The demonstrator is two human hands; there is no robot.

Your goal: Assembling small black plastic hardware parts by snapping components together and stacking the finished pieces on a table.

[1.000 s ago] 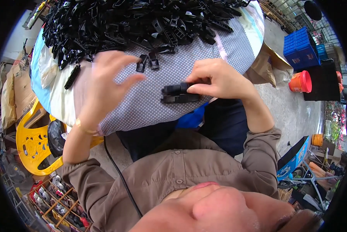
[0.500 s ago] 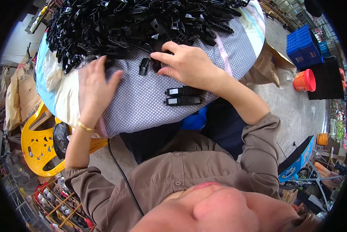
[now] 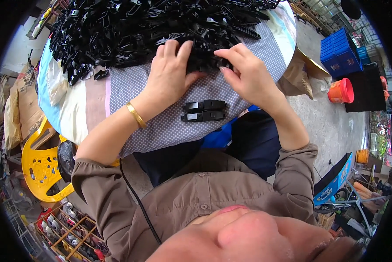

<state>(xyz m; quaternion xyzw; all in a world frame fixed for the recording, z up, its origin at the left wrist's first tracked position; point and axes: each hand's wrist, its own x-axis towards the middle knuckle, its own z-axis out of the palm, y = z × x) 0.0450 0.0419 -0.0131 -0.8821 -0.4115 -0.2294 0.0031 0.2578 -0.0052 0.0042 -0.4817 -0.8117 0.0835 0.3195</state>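
A large heap of black plastic parts covers the far side of the cloth-covered table. My left hand lies at the near edge of the heap, fingers bent over it and thumb held apart. To its right, the thumb and forefinger of my right hand close on a small black plastic part, mostly hidden against the dark heap. Nearer to me, two black plastic pieces with pale labels lie side by side on the dotted cloth.
A yellow plastic chair stands left of the table. On the right are a blue crate, a red bucket and a brown paper sack. A black cable hangs at my left side.
My left hand has moved right from the table's left part to the heap's middle. My right hand has shifted right. The loose black parts beneath it are now out of sight.
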